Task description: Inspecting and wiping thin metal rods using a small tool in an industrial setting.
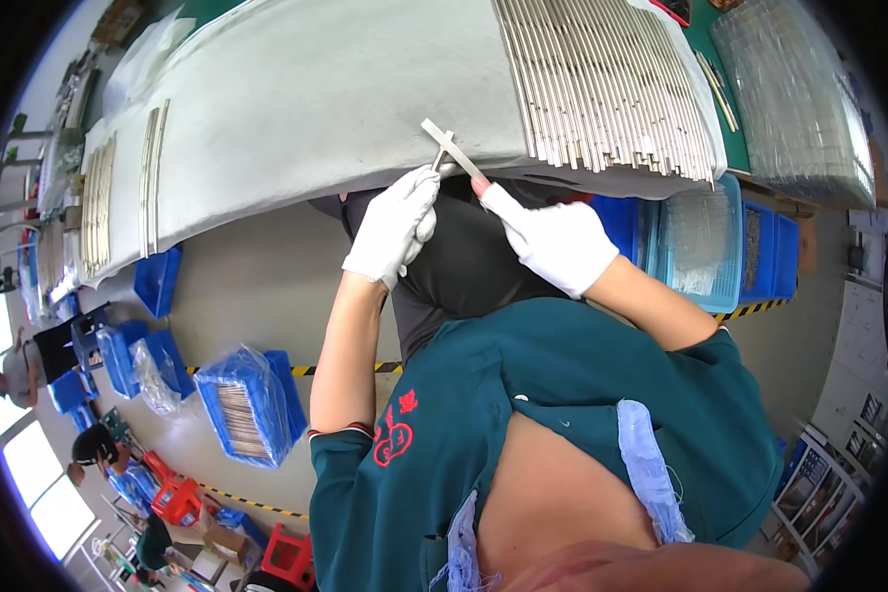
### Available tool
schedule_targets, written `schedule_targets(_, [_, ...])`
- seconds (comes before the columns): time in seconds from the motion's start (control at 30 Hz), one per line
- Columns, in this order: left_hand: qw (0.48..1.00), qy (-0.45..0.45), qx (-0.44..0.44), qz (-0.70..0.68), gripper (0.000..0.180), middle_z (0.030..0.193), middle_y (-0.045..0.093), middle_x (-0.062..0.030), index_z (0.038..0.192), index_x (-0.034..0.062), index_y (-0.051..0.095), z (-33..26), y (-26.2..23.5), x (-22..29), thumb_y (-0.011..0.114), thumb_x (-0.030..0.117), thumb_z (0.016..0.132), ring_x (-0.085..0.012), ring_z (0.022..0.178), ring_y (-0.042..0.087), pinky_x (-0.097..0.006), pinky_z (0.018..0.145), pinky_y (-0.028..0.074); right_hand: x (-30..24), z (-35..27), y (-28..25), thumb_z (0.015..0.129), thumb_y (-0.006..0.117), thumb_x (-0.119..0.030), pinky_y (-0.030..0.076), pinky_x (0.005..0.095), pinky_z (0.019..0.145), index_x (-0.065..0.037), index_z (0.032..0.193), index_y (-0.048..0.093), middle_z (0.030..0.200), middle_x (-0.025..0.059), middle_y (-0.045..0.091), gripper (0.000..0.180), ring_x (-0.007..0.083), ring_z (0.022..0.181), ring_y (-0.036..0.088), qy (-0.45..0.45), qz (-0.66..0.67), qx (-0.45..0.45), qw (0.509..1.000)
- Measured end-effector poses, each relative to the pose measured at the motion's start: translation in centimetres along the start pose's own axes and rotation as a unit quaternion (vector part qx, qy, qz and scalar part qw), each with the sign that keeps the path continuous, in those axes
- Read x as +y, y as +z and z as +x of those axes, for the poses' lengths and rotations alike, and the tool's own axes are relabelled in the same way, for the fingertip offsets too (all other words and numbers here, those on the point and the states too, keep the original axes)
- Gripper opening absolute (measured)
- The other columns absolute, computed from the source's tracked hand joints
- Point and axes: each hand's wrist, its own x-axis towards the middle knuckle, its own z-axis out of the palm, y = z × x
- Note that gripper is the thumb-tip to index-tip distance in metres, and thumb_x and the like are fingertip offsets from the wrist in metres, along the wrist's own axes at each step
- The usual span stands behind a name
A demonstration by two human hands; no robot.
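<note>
You wear thin white fabric gloves on your left hand and right hand. Your short-sleeved dark teal work shirt carries a red emblem near the left sleeve, whose cuff has a red edge. Dark trousers cover your lap.

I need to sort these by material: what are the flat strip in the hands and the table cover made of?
Strip: likely metal, silvery with a dull sheen, thin and straight. Table cover: apparently grey felt-like cloth, matte, soft at its draped edge. Both hands wear white fabric gloves.
</note>
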Motion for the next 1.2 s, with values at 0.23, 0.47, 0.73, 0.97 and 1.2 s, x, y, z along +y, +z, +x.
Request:
schedule_targets(0.23, [0.997, 0.060, 0.052, 0.017, 0.028, 0.053, 0.043, 0.0039, 0.114, 0.0057, 0.058, 0.1, 1.4, -1.2, 0.048, 0.020, 0.092, -0.0028, 0.040, 0.032, -0.019, 0.037, 0.023, 0.1, 2.0, 1.3, 0.081, 0.051, -0.015, 0.040, 0.0339, 0.036, -0.015, 0.141, 0.025, 0.048, 0.0028, 0.052, 0.065, 0.0207, 0.037, 0.050, 0.010, 0.013, 0.075, 0.997])
schedule_targets(0.47, [0.994, 0.062, 0.093, -0.003, 0.028, 0.052, 0.045, 0.0025, 0.113, 0.0058, 0.058, 0.1, 2.3, -1.6, 0.048, 0.021, 0.092, -0.0033, 0.037, 0.031, -0.020, 0.036, 0.024, -0.4, -0.5, 1.1, 0.084, 0.052, -0.017, 0.036, 0.0301, 0.034, -0.016, 0.139, 0.030, 0.043, 0.0037, 0.044, 0.060, 0.0186, 0.034, 0.046, -0.008, 0.022, 0.073, 0.997])
schedule_targets(0.73, [0.991, 0.064, 0.111, 0.029, 0.027, 0.052, 0.046, 0.0019, 0.112, 0.0058, 0.059, 0.1, 2.2, -1.8, 0.048, 0.021, 0.092, -0.0042, 0.037, 0.031, -0.021, 0.035, 0.024, 0.5, 3.4, 1.6, 0.080, 0.053, -0.011, 0.045, 0.0339, 0.043, 0.000, 0.112, 0.050, 0.087, 0.0132, 0.062, 0.034, 0.0219, 0.044, 0.053, -0.029, 0.180, 0.080, 0.980])
schedule_targets(0.97, [0.949, 0.178, 0.153, 0.212, 0.024, 0.080, 0.066, -0.0033, 0.109, 0.0018, 0.060, -2.6, 2.1, 2.7, 0.057, 0.006, 0.086, -0.0020, 0.064, 0.054, -0.018, 0.060, 0.044, 0.3, 1.9, 2.2, 0.083, 0.050, -0.014, 0.044, 0.0351, 0.041, -0.003, 0.101, 0.059, 0.107, 0.0134, 0.059, 0.023, 0.0237, 0.043, 0.053, 0.041, 0.127, 0.061, 0.989])
schedule_targets(1.2, [0.567, 0.575, -0.038, 0.589, 0.030, 0.075, 0.060, -0.0017, 0.094, 0.0153, 0.065, -1.1, 7.6, 8.6, 0.061, 0.007, 0.066, -0.0191, 0.076, 0.059, -0.033, 0.073, 0.046, 0.7, 4.4, 7.4, 0.083, 0.046, -0.017, 0.047, 0.0424, 0.052, -0.005, 0.079, 0.060, 0.063, 0.0141, 0.059, 0.019, 0.0319, 0.058, 0.059, 0.002, 0.289, 0.278, 0.916])
